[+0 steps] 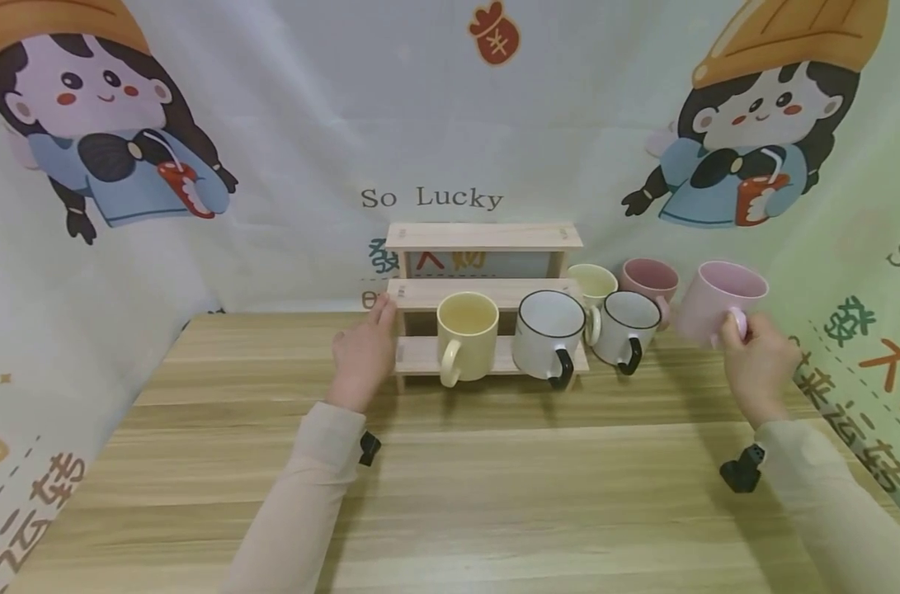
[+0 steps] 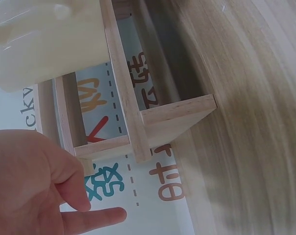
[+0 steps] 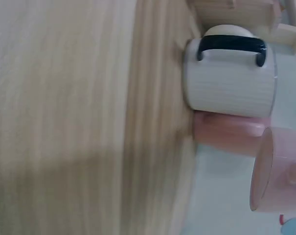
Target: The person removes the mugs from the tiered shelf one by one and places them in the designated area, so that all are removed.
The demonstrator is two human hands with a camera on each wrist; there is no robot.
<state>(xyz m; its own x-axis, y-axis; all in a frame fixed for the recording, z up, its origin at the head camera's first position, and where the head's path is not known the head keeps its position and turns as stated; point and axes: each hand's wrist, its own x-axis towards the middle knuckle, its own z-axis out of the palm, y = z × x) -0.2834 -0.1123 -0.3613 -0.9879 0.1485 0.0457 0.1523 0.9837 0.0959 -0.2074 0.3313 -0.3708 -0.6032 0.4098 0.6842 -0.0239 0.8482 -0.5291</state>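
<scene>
My right hand (image 1: 761,363) pinches the handle of a light pink mug (image 1: 702,307), held upright above the table at the right. My left hand (image 1: 364,355) touches the left end of a three-tier wooden rack (image 1: 487,238); one finger reaches out straight in the left wrist view. On the rack's lowest shelf stand a yellow mug (image 1: 473,351) and a white mug with a black rim and handle (image 1: 542,351). Right of the rack is a second white mug (image 1: 614,334), with a darker pink mug (image 1: 646,289) and a pale yellow mug (image 1: 594,285) behind it.
The wood-grain table (image 1: 494,495) stretches in front of the rack. A printed cloth (image 1: 308,148) hangs behind and at both sides, close to the right hand. The rack's middle shelf (image 1: 479,290) sits above and behind the two shelved mugs.
</scene>
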